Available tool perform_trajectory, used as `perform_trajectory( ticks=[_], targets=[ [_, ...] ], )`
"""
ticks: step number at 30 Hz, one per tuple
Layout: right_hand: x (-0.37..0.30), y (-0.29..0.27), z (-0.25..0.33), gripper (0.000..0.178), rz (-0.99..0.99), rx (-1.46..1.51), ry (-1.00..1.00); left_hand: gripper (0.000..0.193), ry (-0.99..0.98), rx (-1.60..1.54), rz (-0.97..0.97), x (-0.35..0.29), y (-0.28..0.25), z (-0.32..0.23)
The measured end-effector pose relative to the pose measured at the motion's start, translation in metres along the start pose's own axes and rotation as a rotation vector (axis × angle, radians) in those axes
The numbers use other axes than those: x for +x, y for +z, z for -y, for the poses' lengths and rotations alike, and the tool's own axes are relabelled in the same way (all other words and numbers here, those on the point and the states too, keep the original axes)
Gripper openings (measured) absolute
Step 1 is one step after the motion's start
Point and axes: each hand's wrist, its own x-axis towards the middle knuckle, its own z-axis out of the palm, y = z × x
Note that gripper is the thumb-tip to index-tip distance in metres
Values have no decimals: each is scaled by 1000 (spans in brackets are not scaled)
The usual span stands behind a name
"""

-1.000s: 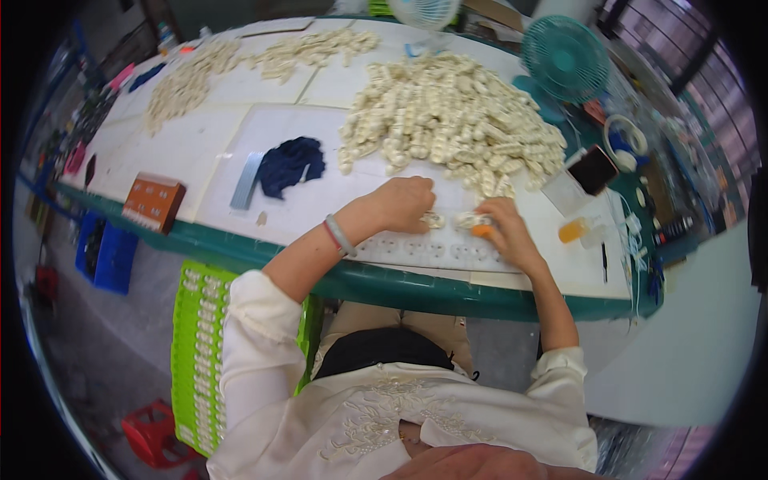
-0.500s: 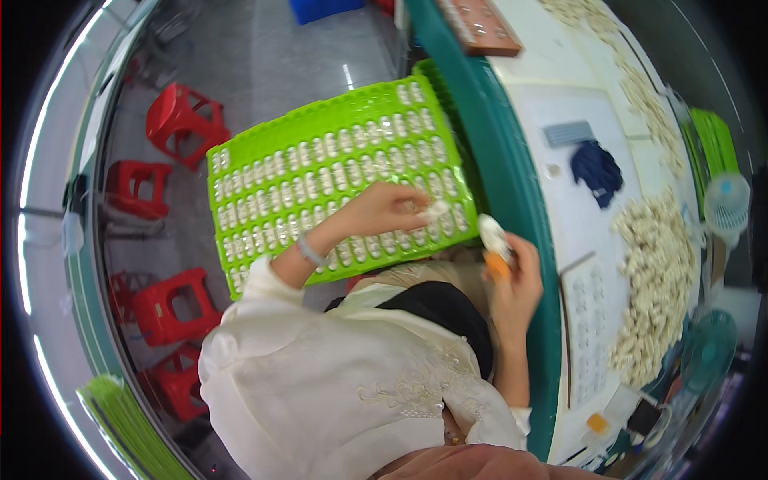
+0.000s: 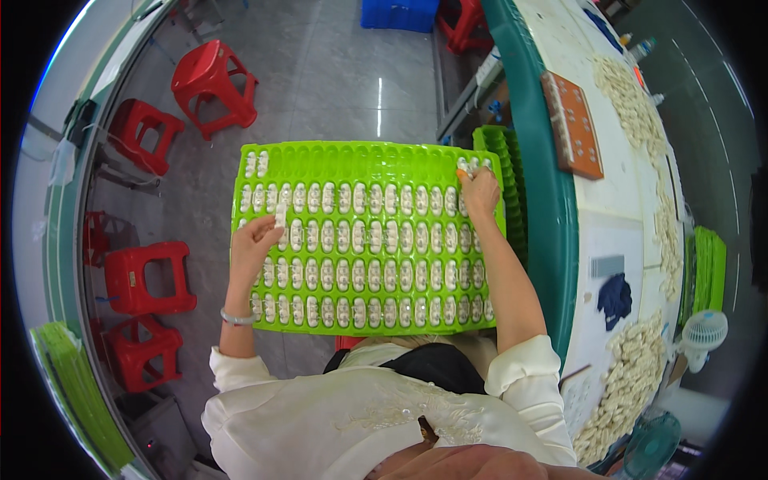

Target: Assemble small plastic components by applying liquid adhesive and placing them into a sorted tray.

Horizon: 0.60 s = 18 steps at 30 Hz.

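Observation:
A bright green tray (image 3: pixel 360 164) with rows of oval slots lies across my lap. White oblong pieces (image 3: pixel 375 238) with shiny spots fill most of its slots; the far row holds them only at its two ends. Over the tray's left part, my left hand (image 3: pixel 254 244) pinches one white oblong piece (image 3: pixel 280 215) on end above the slots. My right hand (image 3: pixel 482 192) is at the far right corner, its fingers closed on a white oblong piece in the far row, partly hidden by them. Something orange (image 3: pixel 462 173), like a finger cover, shows at its fingertip.
At right, a teal-edged table (image 3: pixel 552 232) bears a pile of white pieces (image 3: pixel 620 384), an orange-brown block (image 3: pixel 572 124), a dark blue cloth (image 3: pixel 614 302) and a small fan (image 3: pixel 704 336). Red stools (image 3: pixel 214 84) stand left. A blue bin (image 3: pixel 398 14) sits at the back.
My view has turned, and the tray now lies squarer before me. My right hand has gone from beside the table to the tray's far right corner; my left has moved to its left side.

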Motion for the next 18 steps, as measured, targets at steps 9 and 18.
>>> perform_trajectory(
  ticks=[9,18],
  targets=[
    [-9,-6,-25,25,66,45,-79,30,189,826,-218,87,15,-8],
    [-96,-43,-3,16,309,365,-98,21,378,982,-349,129,19,17]
  ],
)
